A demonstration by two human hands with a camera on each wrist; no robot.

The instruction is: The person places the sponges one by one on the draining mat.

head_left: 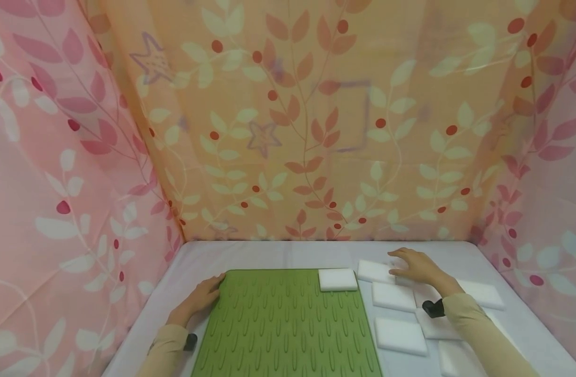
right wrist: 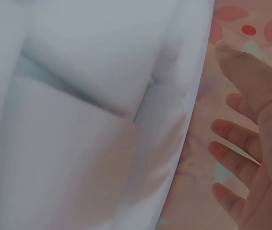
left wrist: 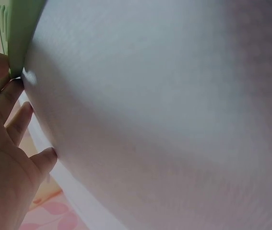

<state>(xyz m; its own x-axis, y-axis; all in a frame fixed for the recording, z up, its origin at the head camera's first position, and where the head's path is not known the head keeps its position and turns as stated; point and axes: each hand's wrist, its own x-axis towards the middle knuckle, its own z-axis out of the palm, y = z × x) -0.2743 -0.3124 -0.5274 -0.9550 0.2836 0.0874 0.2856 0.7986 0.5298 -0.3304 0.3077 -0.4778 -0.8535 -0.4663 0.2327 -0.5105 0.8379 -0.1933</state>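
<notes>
A green mat (head_left: 288, 324) with raised oblong ridges lies flat on the table. My left hand (head_left: 204, 294) rests at its far left corner; in the left wrist view the fingertips (left wrist: 16, 88) meet the table right at the mat's edge (left wrist: 23, 33). One white rectangular sponge (head_left: 338, 280) sits on the mat's far right corner. My right hand (head_left: 417, 266) hovers over the far right of the table, holding nothing, its fingers spread and slightly bent. Just left of it and partly behind its fingertips lies another white sponge (head_left: 375, 270).
Several more white sponges lie loosely to the right of the mat, among them a middle one (head_left: 394, 297) and a nearer one (head_left: 401, 336). My right forearm (head_left: 486, 330) covers some of them. A white cloth (head_left: 264, 254) covers the table, and patterned curtains (head_left: 288, 131) enclose it.
</notes>
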